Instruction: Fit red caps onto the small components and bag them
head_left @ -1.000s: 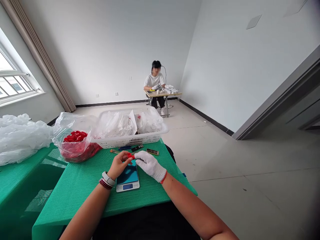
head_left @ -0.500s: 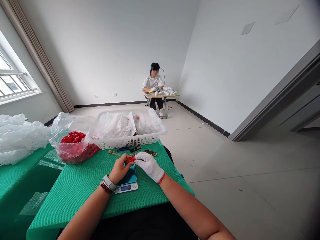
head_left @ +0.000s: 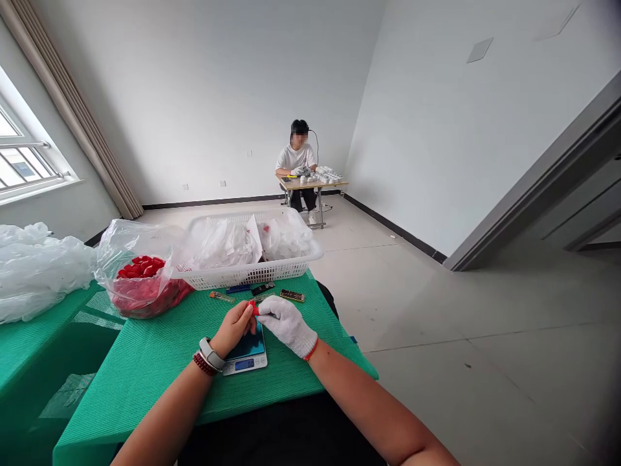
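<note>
Red plastic cap [head_left: 253,309]: we find it between left hand [head_left: 233,329] and gloved right hand [head_left: 286,325].
Fingers [head_left: 266,312]: narrow, pinching it above digital scale [head_left: 245,358].

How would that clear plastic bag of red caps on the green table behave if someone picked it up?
The clear plastic bag would probably feel floppy, since its thin sides crumple and slump. The red plastic caps look loose inside, so they would likely shift and could spill from the open top if tipped.
</note>
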`<state>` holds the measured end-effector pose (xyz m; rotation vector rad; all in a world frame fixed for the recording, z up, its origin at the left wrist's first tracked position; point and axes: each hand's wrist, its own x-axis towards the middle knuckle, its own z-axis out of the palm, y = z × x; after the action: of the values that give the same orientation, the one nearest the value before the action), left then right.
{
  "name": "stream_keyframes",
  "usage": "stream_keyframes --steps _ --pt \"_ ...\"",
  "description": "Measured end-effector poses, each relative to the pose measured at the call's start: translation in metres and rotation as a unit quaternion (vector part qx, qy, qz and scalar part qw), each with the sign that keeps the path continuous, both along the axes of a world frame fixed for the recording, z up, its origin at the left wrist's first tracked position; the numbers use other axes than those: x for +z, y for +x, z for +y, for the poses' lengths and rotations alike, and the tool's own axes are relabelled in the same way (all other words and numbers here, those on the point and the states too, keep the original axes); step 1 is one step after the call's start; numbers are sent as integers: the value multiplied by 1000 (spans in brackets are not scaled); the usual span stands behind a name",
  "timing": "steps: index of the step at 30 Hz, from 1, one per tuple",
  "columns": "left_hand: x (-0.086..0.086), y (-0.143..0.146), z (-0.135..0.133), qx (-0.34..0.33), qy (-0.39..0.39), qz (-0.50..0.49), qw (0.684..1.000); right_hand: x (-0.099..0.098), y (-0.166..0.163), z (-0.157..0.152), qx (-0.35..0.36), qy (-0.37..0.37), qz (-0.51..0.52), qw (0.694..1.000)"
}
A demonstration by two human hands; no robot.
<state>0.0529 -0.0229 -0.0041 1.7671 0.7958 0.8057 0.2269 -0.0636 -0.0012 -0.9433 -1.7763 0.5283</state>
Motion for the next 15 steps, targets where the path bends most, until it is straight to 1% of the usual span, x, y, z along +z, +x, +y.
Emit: stream_keyframes --steps 3,5,7,9,11,15 --pt "1 -2 -1 6 59 0 998 -4 1 2 -6 -32 16 999" --pt "1 -3 -1 31 116 37 992 -6 2 3 -12 -56 30 998" --pt "0 -4 -1 60 178 86 978 -9 2 5 -20 -75 47 996" --pt "-1 -5 0 78 223 117 965 -11 2 6 -23 -92 60 994" --pt "-1 -6 0 82 233 124 961 -11 1 6 -24 -103 67 992" --pt "2 -7 -1 60 198 140 968 -5 1 3 -6 -97 32 995"
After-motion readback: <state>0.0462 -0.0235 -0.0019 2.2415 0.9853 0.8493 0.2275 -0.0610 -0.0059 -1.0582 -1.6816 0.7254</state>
